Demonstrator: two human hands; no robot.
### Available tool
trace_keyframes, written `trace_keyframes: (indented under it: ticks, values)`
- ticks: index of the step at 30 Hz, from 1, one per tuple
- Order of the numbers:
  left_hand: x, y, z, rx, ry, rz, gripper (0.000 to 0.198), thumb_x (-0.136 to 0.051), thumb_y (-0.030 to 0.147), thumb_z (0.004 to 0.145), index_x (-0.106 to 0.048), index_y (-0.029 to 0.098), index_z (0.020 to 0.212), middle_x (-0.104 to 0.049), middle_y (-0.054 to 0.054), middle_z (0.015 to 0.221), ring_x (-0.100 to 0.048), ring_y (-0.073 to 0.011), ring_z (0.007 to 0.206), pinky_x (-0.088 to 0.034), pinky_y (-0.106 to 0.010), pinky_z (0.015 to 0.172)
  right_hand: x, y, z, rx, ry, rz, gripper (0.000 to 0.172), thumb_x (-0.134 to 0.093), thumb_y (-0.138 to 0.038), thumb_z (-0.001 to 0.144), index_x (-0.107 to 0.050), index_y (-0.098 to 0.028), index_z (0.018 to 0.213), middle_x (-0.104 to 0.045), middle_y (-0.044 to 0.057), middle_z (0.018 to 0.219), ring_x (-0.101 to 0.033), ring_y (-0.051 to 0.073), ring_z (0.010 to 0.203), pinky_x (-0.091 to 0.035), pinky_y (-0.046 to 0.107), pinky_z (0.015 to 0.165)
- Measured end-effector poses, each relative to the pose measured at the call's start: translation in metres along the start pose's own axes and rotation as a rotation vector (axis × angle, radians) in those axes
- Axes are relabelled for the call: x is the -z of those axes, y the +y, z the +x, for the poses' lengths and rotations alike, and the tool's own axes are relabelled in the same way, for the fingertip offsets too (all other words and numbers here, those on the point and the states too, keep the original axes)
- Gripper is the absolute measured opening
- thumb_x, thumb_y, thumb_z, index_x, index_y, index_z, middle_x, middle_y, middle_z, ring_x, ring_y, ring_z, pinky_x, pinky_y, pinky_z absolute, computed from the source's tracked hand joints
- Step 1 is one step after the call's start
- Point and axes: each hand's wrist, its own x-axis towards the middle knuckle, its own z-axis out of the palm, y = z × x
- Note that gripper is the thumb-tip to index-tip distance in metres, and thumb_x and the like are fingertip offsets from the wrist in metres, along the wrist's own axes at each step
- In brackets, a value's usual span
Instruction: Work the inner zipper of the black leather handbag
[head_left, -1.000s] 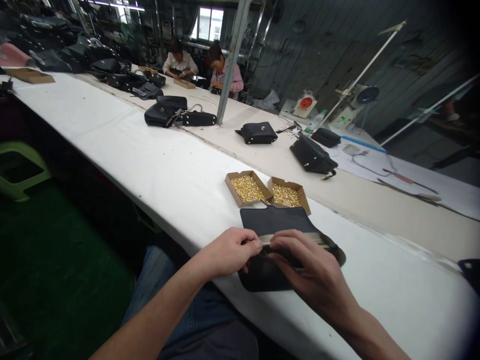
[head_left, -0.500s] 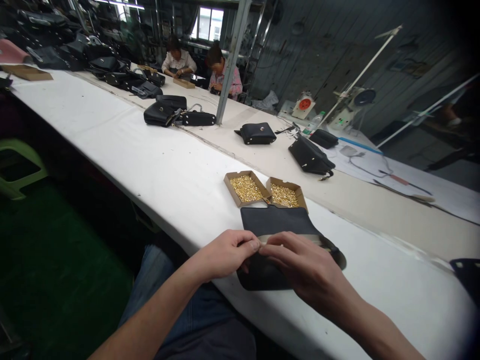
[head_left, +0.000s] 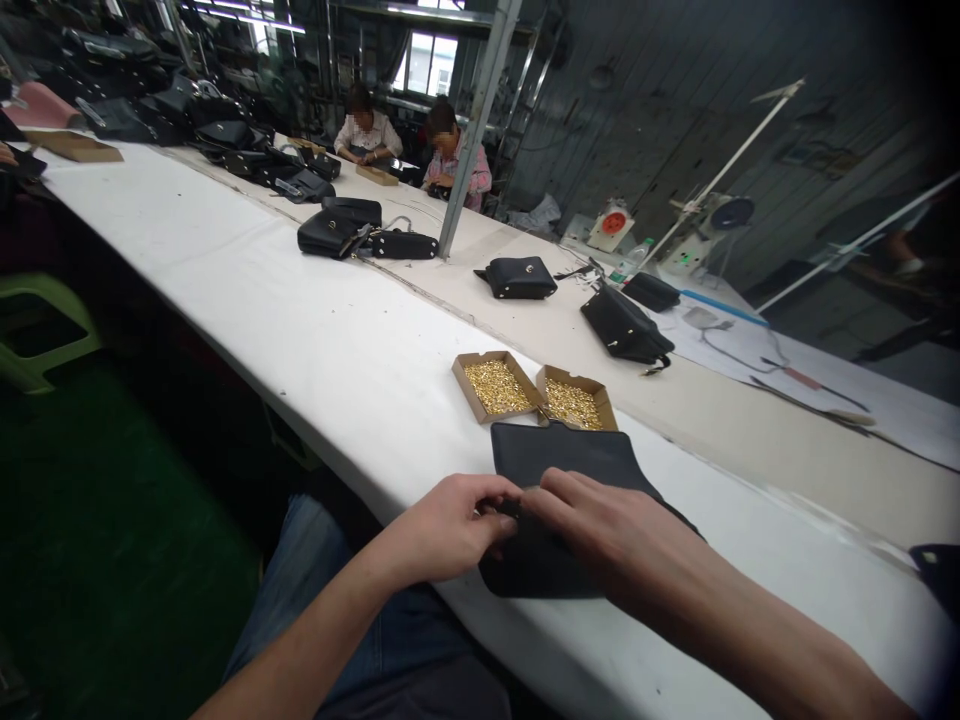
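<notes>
A black leather bag piece (head_left: 562,450) lies at the table's near edge in the head view, with both hands on its middle. My left hand (head_left: 457,525) is at its left side, thumb and index finger bent around the leather. Close beside those fingertips, my right hand (head_left: 600,520) is closed, its fingers curled down on the piece. The right hand covers much of the leather, and whatever small thing its fingertips may hold is hidden. Just beyond the piece are two cardboard trays of small gold-coloured metal parts, a left tray (head_left: 474,402) and a right tray (head_left: 609,418).
Black bags, among them one bag (head_left: 521,278) and another (head_left: 626,322), stand across the long white table (head_left: 352,350). A metal post (head_left: 469,150) rises behind them. Two people sit at the far side. A green stool (head_left: 45,320) is at the left.
A pale strip across the middle of the leather piece no longer shows, and its curled right end has gone from sight. My right hand has turned flatter over the leather. The view has shifted slightly.
</notes>
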Motion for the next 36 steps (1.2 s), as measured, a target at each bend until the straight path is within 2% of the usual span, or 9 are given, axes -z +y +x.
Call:
trace_keyframes:
  ticks: [6, 12, 16, 18, 21, 24, 27, 33, 36]
  values:
    - [-0.006, -0.010, -0.001, -0.015, 0.032, -0.026, 0.045, -0.073, 0.021, 0.096, -0.090, 0.023, 0.138, -0.086, -0.007, 0.116, -0.071, -0.0175, 0.085, -0.060, -0.031, 0.081, 0.004, 0.006, 0.003, -0.161, -0.287, 0.090, 0.037, -0.071, 0.004, 0.090, -0.063, -0.025, 0.110, -0.072, 0.001, 0.100, -0.071, 0.020, 0.075, -0.028, 0.036, 0.062]
    - [-0.007, -0.022, 0.003, -0.040, 0.082, -0.039, 0.045, -0.073, 0.020, 0.095, -0.089, 0.022, 0.137, -0.085, -0.006, 0.111, -0.072, -0.0159, 0.077, -0.062, -0.030, 0.078, 0.001, 0.007, -0.001, -0.193, -0.342, 0.157, 0.044, -0.068, 0.008, 0.088, -0.068, -0.025, 0.117, -0.075, 0.002, 0.106, -0.074, 0.021, 0.086, -0.033, 0.032, 0.067]
    - [-0.006, -0.020, 0.004, -0.060, 0.087, -0.004, 0.041, -0.069, 0.021, 0.100, -0.089, 0.023, 0.136, -0.081, -0.004, 0.100, -0.070, -0.0157, 0.078, -0.061, -0.030, 0.078, 0.003, 0.002, -0.003, -0.262, -0.365, 0.129, 0.053, -0.068, 0.015, 0.070, -0.069, -0.024, 0.106, -0.073, 0.000, 0.101, -0.070, 0.021, 0.076, -0.026, 0.031, 0.062]
    - [-0.006, -0.017, 0.004, -0.070, 0.088, 0.023, 0.041, -0.067, 0.020, 0.102, -0.089, 0.024, 0.137, -0.079, -0.003, 0.096, -0.069, -0.0156, 0.078, -0.059, -0.029, 0.078, 0.002, 0.000, -0.004, -0.295, -0.352, 0.097, 0.055, -0.066, 0.016, 0.061, -0.067, -0.023, 0.100, -0.071, -0.001, 0.097, -0.069, 0.020, 0.072, -0.022, 0.031, 0.061]
    - [-0.004, -0.012, 0.004, -0.089, 0.097, 0.077, 0.037, -0.067, 0.020, 0.104, -0.088, 0.024, 0.135, -0.075, -0.001, 0.090, -0.067, -0.0157, 0.076, -0.056, -0.029, 0.076, -0.008, 0.000, -0.009, -0.320, -0.287, 0.042, 0.048, -0.064, 0.014, 0.063, -0.063, -0.022, 0.096, -0.067, -0.001, 0.091, -0.062, 0.017, 0.064, -0.017, 0.034, 0.060]
    - [-0.002, -0.007, 0.003, -0.107, 0.095, 0.125, 0.031, -0.068, 0.020, 0.105, -0.089, 0.025, 0.128, -0.077, 0.000, 0.092, -0.067, -0.0161, 0.079, -0.054, -0.029, 0.076, -0.021, 0.006, -0.014, -0.153, -0.154, 0.018, 0.043, -0.064, 0.010, 0.069, -0.063, -0.023, 0.097, -0.070, 0.002, 0.101, -0.061, 0.017, 0.066, -0.020, 0.034, 0.058]
    - [-0.001, -0.001, 0.001, -0.159, 0.088, 0.187, 0.038, -0.068, 0.014, 0.105, -0.090, 0.030, 0.132, -0.086, 0.000, 0.110, -0.074, -0.0179, 0.097, -0.056, -0.029, 0.089, -0.023, 0.012, -0.018, 0.016, -0.005, -0.056, 0.038, -0.064, 0.007, 0.074, -0.062, -0.024, 0.096, -0.071, 0.004, 0.105, -0.067, 0.022, 0.076, -0.025, 0.035, 0.058]
    - [-0.002, 0.000, -0.006, -0.212, 0.061, 0.287, 0.047, -0.066, 0.010, 0.107, -0.086, 0.030, 0.145, -0.088, 0.002, 0.134, -0.081, -0.0197, 0.120, -0.058, -0.029, 0.112, -0.003, 0.005, -0.029, -0.175, -0.170, -0.030, 0.045, -0.057, 0.009, 0.074, -0.063, -0.024, 0.103, -0.069, 0.000, 0.085, -0.068, 0.021, 0.060, -0.023, 0.035, 0.056]
    - [-0.001, -0.004, -0.007, -0.230, 0.056, 0.287, 0.050, -0.065, 0.009, 0.109, -0.083, 0.030, 0.150, -0.085, 0.002, 0.146, -0.080, -0.0215, 0.133, -0.057, -0.032, 0.122, -0.001, -0.001, -0.028, -0.118, -0.079, 0.032, 0.052, -0.049, 0.010, 0.076, -0.064, -0.024, 0.112, -0.070, 0.001, 0.091, -0.071, 0.023, 0.064, -0.029, 0.036, 0.057]
